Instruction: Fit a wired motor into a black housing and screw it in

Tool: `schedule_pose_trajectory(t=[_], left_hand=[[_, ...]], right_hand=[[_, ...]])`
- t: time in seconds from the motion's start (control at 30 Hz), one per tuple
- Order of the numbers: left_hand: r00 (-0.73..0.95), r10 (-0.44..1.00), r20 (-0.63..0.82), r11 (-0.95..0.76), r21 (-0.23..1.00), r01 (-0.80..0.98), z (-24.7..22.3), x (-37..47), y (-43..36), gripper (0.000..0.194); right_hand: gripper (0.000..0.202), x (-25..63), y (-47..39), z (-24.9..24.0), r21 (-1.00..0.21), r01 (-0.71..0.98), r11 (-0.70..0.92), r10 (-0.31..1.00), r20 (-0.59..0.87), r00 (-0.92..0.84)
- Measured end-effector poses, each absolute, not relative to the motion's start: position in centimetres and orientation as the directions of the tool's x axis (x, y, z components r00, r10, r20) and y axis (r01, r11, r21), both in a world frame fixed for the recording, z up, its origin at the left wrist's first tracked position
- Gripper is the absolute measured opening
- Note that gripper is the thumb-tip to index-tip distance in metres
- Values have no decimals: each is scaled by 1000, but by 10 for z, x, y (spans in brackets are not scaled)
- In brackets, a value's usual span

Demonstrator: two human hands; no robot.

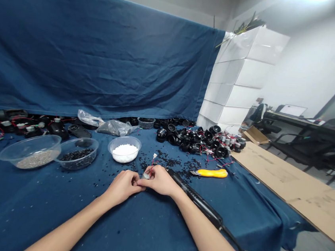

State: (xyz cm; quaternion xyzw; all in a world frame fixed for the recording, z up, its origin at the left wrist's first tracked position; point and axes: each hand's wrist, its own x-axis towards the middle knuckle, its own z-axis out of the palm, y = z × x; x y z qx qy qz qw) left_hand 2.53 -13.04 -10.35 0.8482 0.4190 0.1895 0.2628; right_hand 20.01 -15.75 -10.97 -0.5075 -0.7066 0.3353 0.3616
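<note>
Both of my hands meet over the blue cloth of the table. My left hand and my right hand pinch a small grey motor between their fingertips. Thin red wires with a white plug rise from the motor. A long black electric screwdriver lies just right of my right wrist. Small black bits are scattered on the cloth ahead of my hands.
Three clear bowls stand ahead left: grey screws, black bits, white beads. A yellow utility knife lies to the right. Black parts with red wires pile at the back. Cardboard and stacked white boxes are at right.
</note>
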Motion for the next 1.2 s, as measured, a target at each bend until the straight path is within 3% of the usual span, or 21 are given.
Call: schedule_pose_trajectory(t=[0.17, 0.53, 0.93, 1.2], left_hand=[[596, 790, 142, -531, 645, 550, -103, 25, -131, 14], [695, 710, 115, -490, 789, 370, -109, 22, -123, 31], [716, 693, 90, -465, 815, 347, -107, 17, -120, 37], [695, 715, 79, -439, 824, 358, -105, 14, -117, 31]], right_hand=[[34, 200, -159, -108, -830, 488, 271, 957, 177, -230], [28, 197, -161, -107, -797, 522, 302, 952, 219, -215], [30, 194, -163, -107, -791, 538, 291, 956, 214, -203], [27, 188, -166, -106, -779, 555, 291, 957, 229, -180]])
